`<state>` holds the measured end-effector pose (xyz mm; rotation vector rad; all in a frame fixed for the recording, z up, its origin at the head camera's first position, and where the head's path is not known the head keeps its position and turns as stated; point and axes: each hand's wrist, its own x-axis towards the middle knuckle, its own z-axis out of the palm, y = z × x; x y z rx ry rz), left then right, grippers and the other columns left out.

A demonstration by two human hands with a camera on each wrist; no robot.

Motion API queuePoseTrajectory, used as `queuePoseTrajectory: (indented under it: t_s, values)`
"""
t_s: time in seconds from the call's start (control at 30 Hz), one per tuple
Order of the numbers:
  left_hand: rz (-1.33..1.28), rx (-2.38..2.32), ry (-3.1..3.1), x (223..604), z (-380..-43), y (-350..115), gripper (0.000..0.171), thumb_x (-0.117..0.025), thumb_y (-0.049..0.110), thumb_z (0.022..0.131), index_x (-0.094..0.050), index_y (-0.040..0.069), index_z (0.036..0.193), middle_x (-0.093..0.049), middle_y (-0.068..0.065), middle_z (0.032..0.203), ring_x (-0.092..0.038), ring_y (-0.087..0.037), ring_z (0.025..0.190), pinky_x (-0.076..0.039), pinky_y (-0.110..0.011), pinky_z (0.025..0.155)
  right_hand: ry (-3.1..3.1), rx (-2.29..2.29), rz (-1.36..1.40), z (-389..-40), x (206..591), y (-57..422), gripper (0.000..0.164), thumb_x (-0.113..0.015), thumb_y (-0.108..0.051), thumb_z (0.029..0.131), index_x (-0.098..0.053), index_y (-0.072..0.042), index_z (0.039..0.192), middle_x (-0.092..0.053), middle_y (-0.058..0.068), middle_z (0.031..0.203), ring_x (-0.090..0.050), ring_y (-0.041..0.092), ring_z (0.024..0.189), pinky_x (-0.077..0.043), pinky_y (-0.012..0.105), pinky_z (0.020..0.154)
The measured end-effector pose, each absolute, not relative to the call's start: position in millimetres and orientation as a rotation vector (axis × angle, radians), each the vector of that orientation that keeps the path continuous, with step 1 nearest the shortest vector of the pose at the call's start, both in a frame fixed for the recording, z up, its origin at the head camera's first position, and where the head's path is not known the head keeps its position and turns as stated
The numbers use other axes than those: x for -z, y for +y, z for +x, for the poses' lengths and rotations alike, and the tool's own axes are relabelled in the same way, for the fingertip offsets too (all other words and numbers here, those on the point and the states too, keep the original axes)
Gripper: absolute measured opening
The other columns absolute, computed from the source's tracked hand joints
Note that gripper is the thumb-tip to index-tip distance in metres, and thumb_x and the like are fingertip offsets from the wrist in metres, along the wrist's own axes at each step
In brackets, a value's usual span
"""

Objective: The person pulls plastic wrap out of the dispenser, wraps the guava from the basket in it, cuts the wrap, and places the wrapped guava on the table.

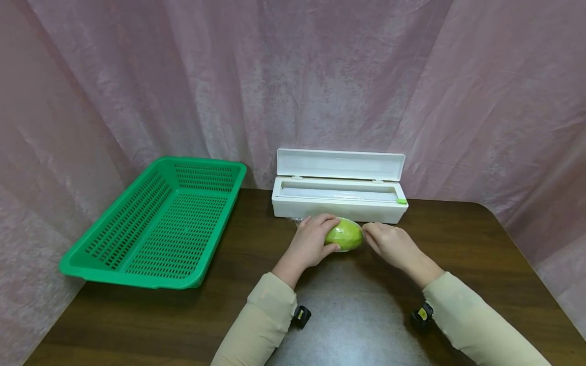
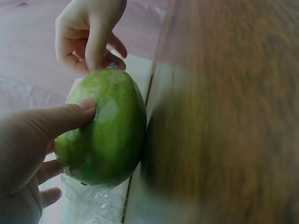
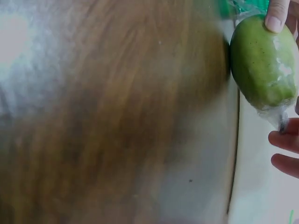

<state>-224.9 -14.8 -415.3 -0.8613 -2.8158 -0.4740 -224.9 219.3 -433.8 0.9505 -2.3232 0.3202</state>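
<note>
A green mango [image 1: 344, 235], wrapped in clear plastic film, is held low over the table in front of a white cling film box [image 1: 334, 209]. My left hand [image 1: 312, 240] grips it from the left, thumb on the near side and fingers behind. At its right end my right hand [image 1: 391, 244] pinches the film, which is drawn into a twisted tail [image 3: 282, 117] in the right wrist view. Loose crumpled film [image 2: 93, 203] sticks out from the mango's other end, beside the left fingers in the left wrist view.
The box's lid [image 1: 341, 164] stands raised, with a roll of film [image 1: 339, 194] inside and a green slider [image 1: 401, 201] at its right end. A green plastic basket [image 1: 201, 267] stands on the left of the brown wooden table [image 1: 476, 254]. Pink curtains [image 1: 348, 76] hang behind.
</note>
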Motion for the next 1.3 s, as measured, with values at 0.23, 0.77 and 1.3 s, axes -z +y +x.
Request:
queuePoseTrajectory:
  t_s: [0.23, 0.77, 1.3]
  values:
    - [-0.86, 0.488, -2.826, 417.3, -227.3, -15.1, 0.063, -0.07, 0.042, 0.083, -0.05, 0.018, 0.137, -0.05, 0.001, 0.137, -0.046, -0.014, 0.128, -0.031, -0.045, 0.11, -2.361, -0.473, 0.886, -221.2, 440.3, 220.2, 0.013, -0.072, -0.004, 0.078, -0.068, -0.007, 0.089, -0.067, 0.003, 0.085, -0.065, 0.015, 0.074, -0.054, 0.031, 0.06]
    - [-0.873, 0.506, -2.815, 415.9, -226.0, -14.7, 0.062, -0.071, 0.04, 0.082, -0.05, 0.018, 0.137, -0.051, 0.0, 0.136, -0.047, -0.016, 0.127, -0.03, -0.046, 0.111, -2.789, -0.943, 0.647, -232.4, 422.2, 219.0, 0.012, -0.067, -0.012, 0.087, -0.07, -0.005, 0.096, -0.07, 0.007, 0.09, -0.065, 0.017, 0.079, -0.055, 0.029, 0.068]
    - [-0.874, 0.461, -2.78, 416.1, -224.3, -13.2, 0.061, -0.072, 0.04, 0.081, -0.052, 0.019, 0.135, -0.053, 0.002, 0.135, -0.049, -0.016, 0.125, -0.032, -0.047, 0.109, -2.832, -1.049, 0.626, -235.6, 425.8, 216.7, 0.004, -0.062, -0.008, 0.089, -0.062, -0.006, 0.086, -0.063, 0.003, 0.079, -0.056, 0.011, 0.07, -0.049, 0.026, 0.063]
